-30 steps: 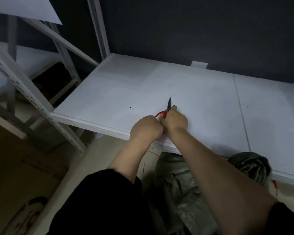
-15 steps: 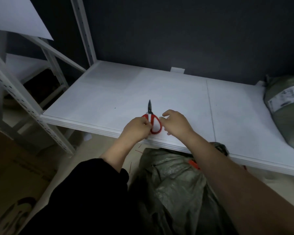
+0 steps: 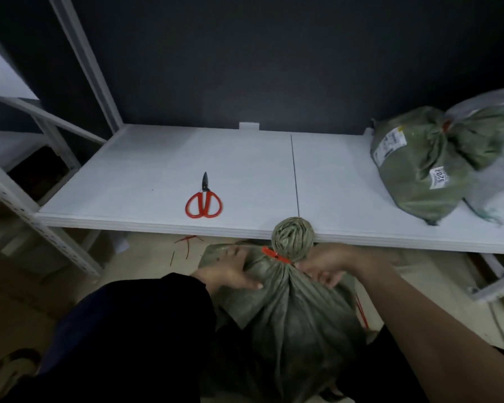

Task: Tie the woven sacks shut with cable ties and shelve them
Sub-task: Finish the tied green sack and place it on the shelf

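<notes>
One green woven sack [image 3: 288, 315] stands just below the front edge of the white shelf [image 3: 245, 158], its neck cinched by a red cable tie [image 3: 275, 255]. The left hand [image 3: 230, 271] and the right hand [image 3: 323, 266] grip the gathered fabric on either side of the tie. Red scissors [image 3: 203, 199] lie on the shelf, well apart from a second sack [image 3: 419, 170] at its right end.

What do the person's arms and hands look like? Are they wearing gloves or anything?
No gloves: the left hand and the right hand are both bare, and I can see no ring or watch. The left arm wears a dark long sleeve, black or navy in this dim light, reaching the wrist. The right forearm is bare along nearly all that shows.
</notes>
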